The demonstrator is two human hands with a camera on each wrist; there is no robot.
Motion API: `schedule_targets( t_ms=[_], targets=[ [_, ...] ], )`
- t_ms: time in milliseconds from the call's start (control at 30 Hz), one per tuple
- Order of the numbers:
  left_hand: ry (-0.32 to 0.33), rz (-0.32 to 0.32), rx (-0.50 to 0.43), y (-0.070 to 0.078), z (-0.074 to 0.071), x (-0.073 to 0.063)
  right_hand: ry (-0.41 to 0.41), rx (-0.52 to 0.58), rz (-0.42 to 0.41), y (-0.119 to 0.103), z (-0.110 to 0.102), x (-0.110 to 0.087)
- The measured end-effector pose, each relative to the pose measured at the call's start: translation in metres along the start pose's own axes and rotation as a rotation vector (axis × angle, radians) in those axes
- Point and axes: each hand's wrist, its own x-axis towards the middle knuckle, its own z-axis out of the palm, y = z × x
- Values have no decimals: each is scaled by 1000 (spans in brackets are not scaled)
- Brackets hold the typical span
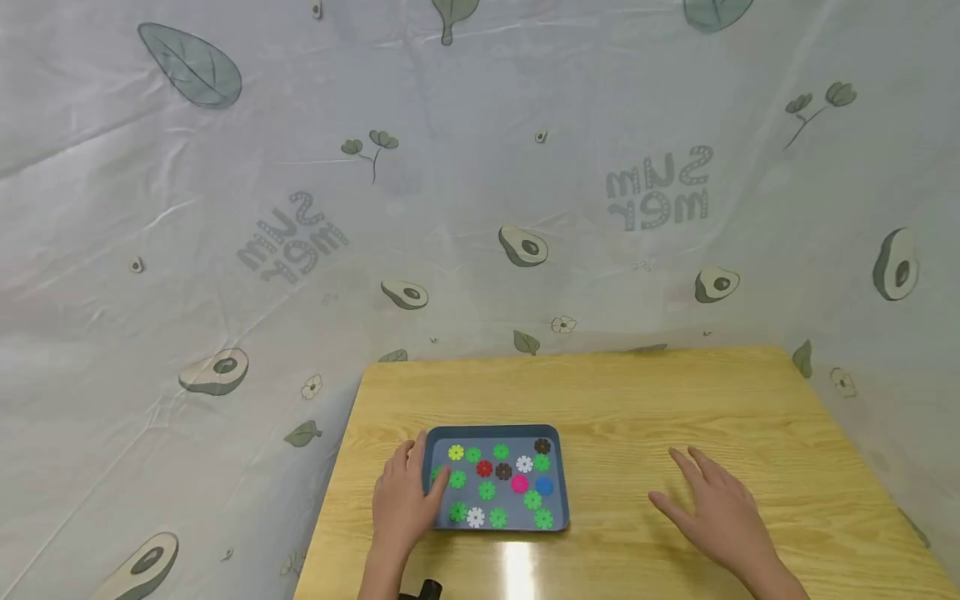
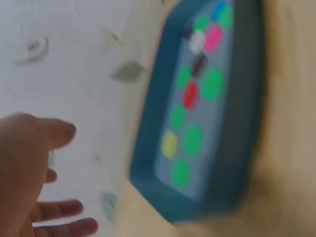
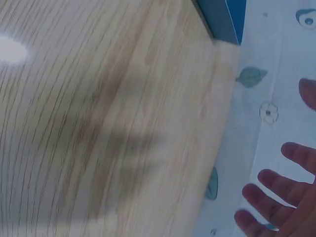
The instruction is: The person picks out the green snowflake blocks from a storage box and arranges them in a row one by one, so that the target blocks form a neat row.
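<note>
A shallow dark blue-grey tray (image 1: 491, 431) lies on the table, holding several notched, flower-shaped plastic discs, mostly green. Among them are a yellow disc (image 1: 456, 452), a red disc (image 1: 484, 468), a pink disc (image 1: 520, 483) and a blue disc (image 1: 543, 486), plus white and brown ones. My left hand (image 1: 408, 493) is at the tray's left side, thumb overlapping its rim in the head view. In the left wrist view a gap shows between the spread fingers and the tray wall (image 2: 242, 108). To the right of the tray, my right hand (image 1: 712, 512) hovers with fingers extended, holding nothing.
The wood-grain table (image 1: 622, 400) carries the tray left of its middle. Behind and beside it hangs a pale curtain (image 1: 450, 192) printed with avocados and leaves. A small black object (image 1: 431, 590) shows at the bottom edge by the left forearm.
</note>
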Motion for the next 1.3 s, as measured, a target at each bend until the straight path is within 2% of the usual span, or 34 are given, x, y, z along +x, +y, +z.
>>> schedule_targets(
  t_ms=[133,233,367,467,600,767,900,1067,1200,1300],
  targets=[
    [-54,-140,-1,-24,15,-9,33,48,-62,-15,12,8],
    [-117,-199,-23,-34,28,-10,18,104,-86,-29,22,17],
    [-126,-204,-49,-39,44,-8,-41,153,-114,-51,40,34],
    [-82,-198,-61,-42,52,-6,-101,184,-196,-75,57,49],
    [-43,-189,-76,-45,55,-6,-171,205,-352,-106,79,67],
    [-32,-182,-83,-49,58,-9,-258,197,-447,-136,106,81],
    [-43,-193,-76,-52,61,-14,-321,223,-435,-148,131,85],
    [-57,-209,-80,-54,64,-21,-331,239,-384,-154,155,83],
    [-56,-204,-87,-54,65,-22,-347,272,-323,-153,162,80],
    [-47,-198,-83,-54,66,-21,-369,304,-308,-153,163,80]
  ],
)
